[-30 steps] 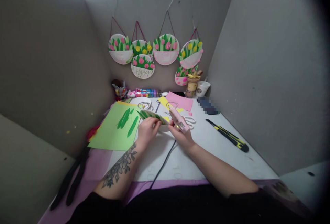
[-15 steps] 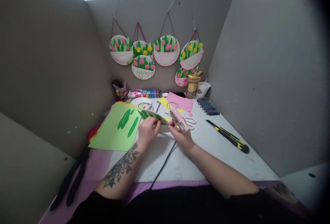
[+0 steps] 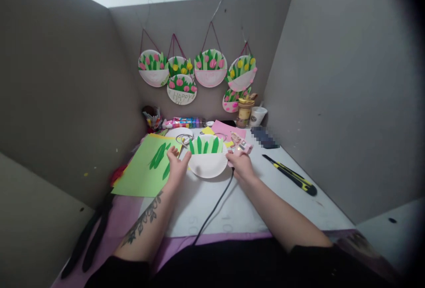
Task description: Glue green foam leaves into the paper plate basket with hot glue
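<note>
Plate (image 3: pixel 208 166) now faces front, leaves (image 3: pixel 199 145) visible; right hand (image 3: pixel 243 165) grips its right edge and glue gun (image 3: pixel 243 146), open left hand (image 3: pixel 178 165) perhaps touching.

Decent gap on the right — a hand could slide between the right forearm (image 3: pixel 279 208) and the box cutter (image 3: pixel 294 177). Middle's trickier: the glue gun cord (image 3: pixel 213 212) cuts diagonally across, and the paper plate (image 3: pixel 208 165) blocks straight ahead.

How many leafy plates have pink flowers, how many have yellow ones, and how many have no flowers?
Pink-flower plates: 4
Yellow-flower plates: 2
No-flower plate: 1
Total: 7
</note>
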`<control>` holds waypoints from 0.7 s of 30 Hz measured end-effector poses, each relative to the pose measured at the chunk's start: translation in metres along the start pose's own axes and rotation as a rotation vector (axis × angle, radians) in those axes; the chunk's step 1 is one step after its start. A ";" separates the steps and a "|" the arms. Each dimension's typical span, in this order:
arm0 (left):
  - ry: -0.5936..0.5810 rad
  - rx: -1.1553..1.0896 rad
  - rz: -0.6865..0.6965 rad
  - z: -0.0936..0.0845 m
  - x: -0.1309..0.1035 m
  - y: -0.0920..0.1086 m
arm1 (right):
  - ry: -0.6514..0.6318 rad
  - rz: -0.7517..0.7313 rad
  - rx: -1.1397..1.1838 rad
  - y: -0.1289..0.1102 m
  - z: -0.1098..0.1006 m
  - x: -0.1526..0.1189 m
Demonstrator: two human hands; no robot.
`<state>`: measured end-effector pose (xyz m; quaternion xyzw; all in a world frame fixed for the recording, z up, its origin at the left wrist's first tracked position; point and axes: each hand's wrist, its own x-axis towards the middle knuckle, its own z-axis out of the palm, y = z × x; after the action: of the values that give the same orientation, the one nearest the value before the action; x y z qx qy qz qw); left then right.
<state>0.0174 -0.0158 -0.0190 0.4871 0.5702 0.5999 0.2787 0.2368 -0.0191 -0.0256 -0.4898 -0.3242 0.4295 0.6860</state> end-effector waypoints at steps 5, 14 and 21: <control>-0.345 -0.381 -0.528 0.007 -0.006 0.002 | -0.012 0.095 0.058 -0.004 -0.005 0.009; -0.506 -0.566 -0.870 0.016 -0.023 0.008 | -0.140 -0.108 -0.123 -0.014 -0.009 0.012; -0.519 -0.597 -0.857 0.017 -0.025 0.008 | -0.162 -0.198 -0.207 -0.011 -0.012 0.016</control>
<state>0.0438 -0.0321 -0.0203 0.2444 0.4358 0.4294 0.7523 0.2568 -0.0107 -0.0189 -0.4874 -0.4675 0.3620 0.6425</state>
